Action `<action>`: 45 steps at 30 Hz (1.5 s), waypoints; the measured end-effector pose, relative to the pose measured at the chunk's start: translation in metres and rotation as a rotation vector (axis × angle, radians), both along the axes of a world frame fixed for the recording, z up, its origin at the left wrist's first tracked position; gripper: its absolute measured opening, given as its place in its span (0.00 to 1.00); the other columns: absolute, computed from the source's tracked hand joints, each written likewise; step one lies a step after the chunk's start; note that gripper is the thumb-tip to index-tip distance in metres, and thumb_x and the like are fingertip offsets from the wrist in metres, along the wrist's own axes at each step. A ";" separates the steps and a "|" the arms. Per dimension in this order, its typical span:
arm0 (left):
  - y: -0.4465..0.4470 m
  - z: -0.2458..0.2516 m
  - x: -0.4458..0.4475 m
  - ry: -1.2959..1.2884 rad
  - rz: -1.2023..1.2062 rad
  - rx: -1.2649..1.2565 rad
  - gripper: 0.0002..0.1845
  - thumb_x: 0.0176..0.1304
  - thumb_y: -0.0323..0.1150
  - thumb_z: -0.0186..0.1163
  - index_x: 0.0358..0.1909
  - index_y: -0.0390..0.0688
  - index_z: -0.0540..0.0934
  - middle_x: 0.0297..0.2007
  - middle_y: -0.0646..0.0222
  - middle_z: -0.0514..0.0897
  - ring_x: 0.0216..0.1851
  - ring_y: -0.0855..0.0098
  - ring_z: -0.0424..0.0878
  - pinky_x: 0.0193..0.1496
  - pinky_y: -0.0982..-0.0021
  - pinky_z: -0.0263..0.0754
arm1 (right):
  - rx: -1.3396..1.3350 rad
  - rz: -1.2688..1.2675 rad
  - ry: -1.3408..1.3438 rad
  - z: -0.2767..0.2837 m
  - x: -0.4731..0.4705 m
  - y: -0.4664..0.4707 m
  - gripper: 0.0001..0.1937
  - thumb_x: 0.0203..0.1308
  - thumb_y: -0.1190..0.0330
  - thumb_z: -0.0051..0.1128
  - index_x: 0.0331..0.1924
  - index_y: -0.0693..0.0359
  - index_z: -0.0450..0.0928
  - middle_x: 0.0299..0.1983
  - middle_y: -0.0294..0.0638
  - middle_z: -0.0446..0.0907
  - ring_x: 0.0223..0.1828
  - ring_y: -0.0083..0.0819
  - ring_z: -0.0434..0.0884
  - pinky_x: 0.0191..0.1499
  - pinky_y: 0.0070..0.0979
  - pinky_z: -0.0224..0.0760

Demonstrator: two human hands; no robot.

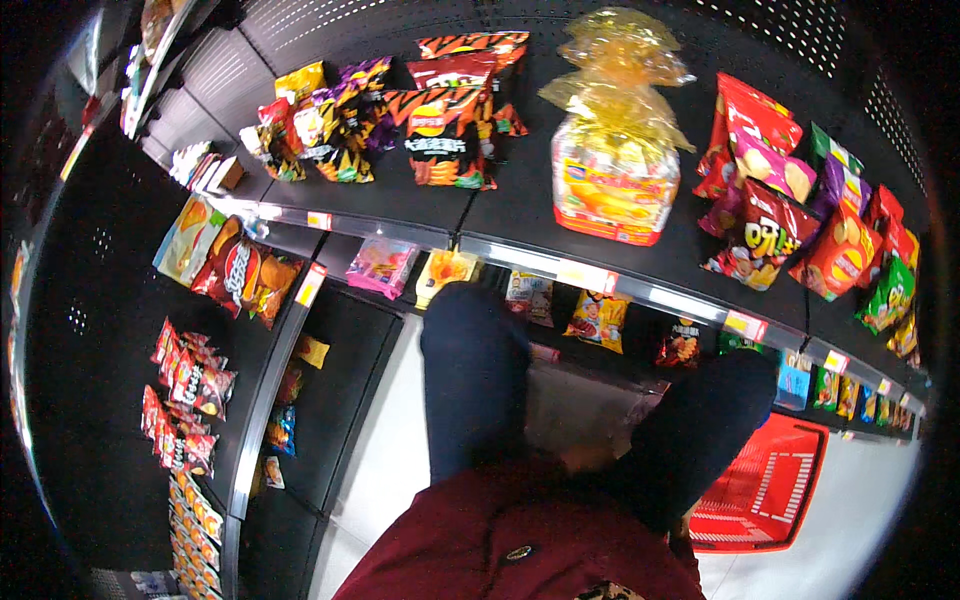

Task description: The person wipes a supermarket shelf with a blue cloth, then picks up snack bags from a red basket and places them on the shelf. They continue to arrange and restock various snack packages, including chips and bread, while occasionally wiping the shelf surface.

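Observation:
I crouch with bent knees before a black shop shelf (517, 217). A sliver of my right hand (685, 520) shows beside my right thigh, at the near edge of a red plastic shopping basket (780, 480); its fingers are mostly hidden. Between my thighs is a dim, blurred patch that looks like part of my left hand (589, 457), below a greyish translucent plastic thing (577, 409). Whether the hand holds it cannot be told. On the shelf above my knees stands a bagged bread pack (615, 187) with a gathered golden top.
Snack bags (442, 135) stand left of the bread, and more crisp bags (772, 232) to its right. Packets (598, 319) line the lower shelf behind my knees. A side shelf (255, 420) with red snack bags (199, 386) runs along the left. White floor (390, 435) shows beside me.

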State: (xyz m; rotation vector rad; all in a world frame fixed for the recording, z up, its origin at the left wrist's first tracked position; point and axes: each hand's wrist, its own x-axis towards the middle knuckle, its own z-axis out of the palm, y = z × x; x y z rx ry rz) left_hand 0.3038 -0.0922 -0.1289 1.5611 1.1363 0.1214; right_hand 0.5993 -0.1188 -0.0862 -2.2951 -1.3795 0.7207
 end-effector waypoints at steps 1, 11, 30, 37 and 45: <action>0.001 0.000 0.002 -0.004 0.001 0.006 0.20 0.79 0.44 0.51 0.59 0.40 0.79 0.53 0.60 0.83 0.46 0.62 0.82 0.49 0.58 0.79 | -0.005 -0.001 -0.012 0.001 0.001 0.000 0.28 0.69 0.50 0.57 0.63 0.63 0.74 0.52 0.47 0.84 0.53 0.44 0.83 0.54 0.38 0.74; 0.010 -0.009 0.001 -0.049 -0.063 0.032 0.20 0.79 0.44 0.51 0.58 0.40 0.79 0.53 0.60 0.83 0.45 0.62 0.83 0.48 0.58 0.79 | -0.057 0.031 -0.023 0.018 -0.007 -0.014 0.33 0.69 0.46 0.57 0.66 0.63 0.72 0.55 0.45 0.83 0.56 0.40 0.82 0.56 0.37 0.73; 0.042 -0.031 -0.019 0.047 -0.108 0.012 0.20 0.79 0.44 0.52 0.57 0.40 0.79 0.53 0.60 0.83 0.44 0.61 0.83 0.47 0.57 0.80 | 0.218 -0.447 0.912 0.063 0.051 0.061 0.43 0.68 0.41 0.61 0.71 0.72 0.65 0.63 0.55 0.78 0.65 0.44 0.78 0.57 0.40 0.79; 0.037 -0.035 -0.030 0.089 -0.093 -0.005 0.20 0.78 0.44 0.52 0.57 0.40 0.79 0.53 0.60 0.83 0.43 0.61 0.83 0.46 0.57 0.80 | 0.263 -0.610 1.192 0.028 0.050 0.130 0.38 0.65 0.45 0.68 0.67 0.66 0.69 0.65 0.52 0.75 0.63 0.42 0.78 0.61 0.44 0.77; 0.032 -0.036 -0.045 0.115 -0.066 -0.019 0.19 0.78 0.44 0.52 0.57 0.40 0.79 0.53 0.61 0.83 0.43 0.61 0.83 0.46 0.57 0.81 | 0.396 -0.481 1.670 -0.006 0.042 0.150 0.28 0.69 0.57 0.66 0.65 0.63 0.73 0.62 0.43 0.81 0.60 0.42 0.82 0.67 0.45 0.75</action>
